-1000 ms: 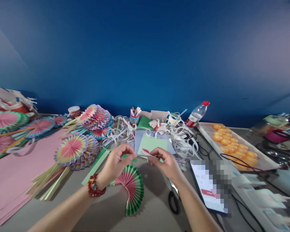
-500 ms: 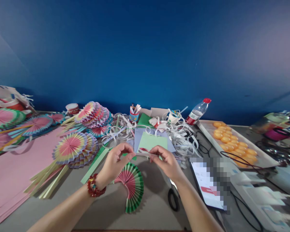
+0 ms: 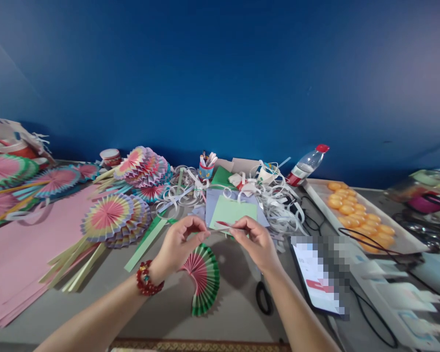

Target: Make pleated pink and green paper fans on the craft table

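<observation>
- left hand (image 3: 185,242) and right hand (image 3: 254,242) both pinching a thin pale strip (image 3: 218,230) — one end each
- strip's mid-scene, just beyond the pink-green paper fan (image 3: 207,281)
- black-handled scissors (image 3: 258,297) on the worktop (image 3: 234,320), near right

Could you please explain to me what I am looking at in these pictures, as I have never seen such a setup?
There is no machine here: a person works with a bare left hand and right hand. Every picture comes from one camera worn on their head, looking forward and down. On the grey table lie pleated paper fans, pink sheets, loose white strips, black-handled scissors, a phone and a tray of orange pieces. A curved pink-and-green fan lies just below the hands. Both hands pinch a small, thin red-and-pale piece between them; it is too small to tell exactly what it is.
</observation>
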`<state>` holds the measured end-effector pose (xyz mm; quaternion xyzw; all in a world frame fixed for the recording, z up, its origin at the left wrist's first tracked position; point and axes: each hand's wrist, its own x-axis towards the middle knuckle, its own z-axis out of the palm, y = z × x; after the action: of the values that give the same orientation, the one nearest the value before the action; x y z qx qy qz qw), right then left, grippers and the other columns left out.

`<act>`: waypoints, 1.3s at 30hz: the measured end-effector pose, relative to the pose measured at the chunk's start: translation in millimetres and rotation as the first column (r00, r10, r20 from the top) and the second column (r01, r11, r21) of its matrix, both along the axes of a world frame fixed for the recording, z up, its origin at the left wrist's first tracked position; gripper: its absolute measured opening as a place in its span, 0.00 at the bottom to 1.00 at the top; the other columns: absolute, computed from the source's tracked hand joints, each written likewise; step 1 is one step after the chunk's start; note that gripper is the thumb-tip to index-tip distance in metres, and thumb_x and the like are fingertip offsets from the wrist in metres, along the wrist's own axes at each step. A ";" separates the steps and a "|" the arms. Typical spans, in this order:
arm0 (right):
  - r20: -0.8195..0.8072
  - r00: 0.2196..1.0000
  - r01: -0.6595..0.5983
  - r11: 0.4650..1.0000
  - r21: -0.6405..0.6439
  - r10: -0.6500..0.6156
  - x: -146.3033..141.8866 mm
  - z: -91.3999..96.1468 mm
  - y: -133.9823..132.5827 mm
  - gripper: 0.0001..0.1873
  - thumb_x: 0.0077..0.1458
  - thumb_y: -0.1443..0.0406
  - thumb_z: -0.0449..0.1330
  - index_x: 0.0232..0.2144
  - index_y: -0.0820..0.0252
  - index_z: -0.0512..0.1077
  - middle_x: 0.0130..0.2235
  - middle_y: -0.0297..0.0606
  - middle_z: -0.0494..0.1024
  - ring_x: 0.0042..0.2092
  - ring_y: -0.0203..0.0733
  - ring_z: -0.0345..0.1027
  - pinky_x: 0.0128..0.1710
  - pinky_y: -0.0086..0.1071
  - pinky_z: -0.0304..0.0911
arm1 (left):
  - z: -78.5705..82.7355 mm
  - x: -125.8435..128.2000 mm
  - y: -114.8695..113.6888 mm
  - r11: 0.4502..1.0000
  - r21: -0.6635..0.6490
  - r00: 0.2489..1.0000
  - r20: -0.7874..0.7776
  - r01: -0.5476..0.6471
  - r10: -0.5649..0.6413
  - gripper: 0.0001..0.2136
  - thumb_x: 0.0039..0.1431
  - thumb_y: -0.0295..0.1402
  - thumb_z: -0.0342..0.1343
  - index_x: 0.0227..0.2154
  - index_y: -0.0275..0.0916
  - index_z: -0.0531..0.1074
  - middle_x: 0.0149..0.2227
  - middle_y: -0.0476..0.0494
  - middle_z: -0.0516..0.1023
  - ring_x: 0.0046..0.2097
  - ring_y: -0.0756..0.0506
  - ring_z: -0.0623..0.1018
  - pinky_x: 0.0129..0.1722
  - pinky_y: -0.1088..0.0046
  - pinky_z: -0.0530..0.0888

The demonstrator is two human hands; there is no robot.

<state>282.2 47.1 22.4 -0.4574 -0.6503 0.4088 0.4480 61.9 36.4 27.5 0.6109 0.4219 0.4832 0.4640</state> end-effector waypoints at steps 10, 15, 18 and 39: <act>-0.195 0.980 0.005 0.996 -0.093 -0.023 -8.1 -3.5 -3.1 0.11 0.58 0.58 0.61 0.28 0.58 0.70 0.24 0.29 0.64 0.27 0.35 0.54 0.28 0.29 0.50 | 6.4 2.4 -3.1 0.999 -0.051 0.999 0.033 -0.017 0.018 0.07 0.61 0.37 0.57 0.33 0.38 0.70 0.31 0.48 0.72 0.32 0.50 0.69 0.32 0.76 0.65; -0.242 0.962 0.110 0.992 -0.070 -0.123 -16.9 -6.4 -7.7 0.11 0.58 0.57 0.61 0.29 0.56 0.69 0.24 0.29 0.62 0.26 0.35 0.52 0.26 0.29 0.49 | 9.2 9.7 -4.2 0.994 -0.073 0.995 0.054 -0.080 0.084 0.09 0.59 0.38 0.58 0.31 0.38 0.70 0.29 0.49 0.71 0.30 0.50 0.68 0.29 0.76 0.64; -0.266 0.951 0.152 0.987 -0.051 -0.160 -19.7 -6.6 -9.3 0.10 0.58 0.57 0.60 0.29 0.56 0.70 0.24 0.29 0.63 0.27 0.35 0.52 0.26 0.28 0.49 | 11.3 11.5 -4.5 0.993 -0.063 0.991 0.083 -0.099 0.104 0.09 0.58 0.37 0.59 0.30 0.37 0.70 0.29 0.49 0.71 0.30 0.50 0.69 0.30 0.76 0.65; 0.250 0.874 0.269 0.843 0.465 -0.417 18.4 -24.5 30.3 0.11 0.53 0.53 0.65 0.28 0.51 0.74 0.30 0.34 0.76 0.37 0.46 0.66 0.55 0.47 0.52 | 15.5 -20.6 7.9 0.990 -0.088 0.926 0.354 -0.109 0.133 0.10 0.54 0.37 0.64 0.31 0.38 0.71 0.33 0.48 0.73 0.37 0.49 0.73 0.39 0.74 0.69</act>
<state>300.7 77.4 -2.1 -0.5257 -0.6956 0.0867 0.4819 41.3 44.3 43.1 0.4692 0.3827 0.6002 0.5226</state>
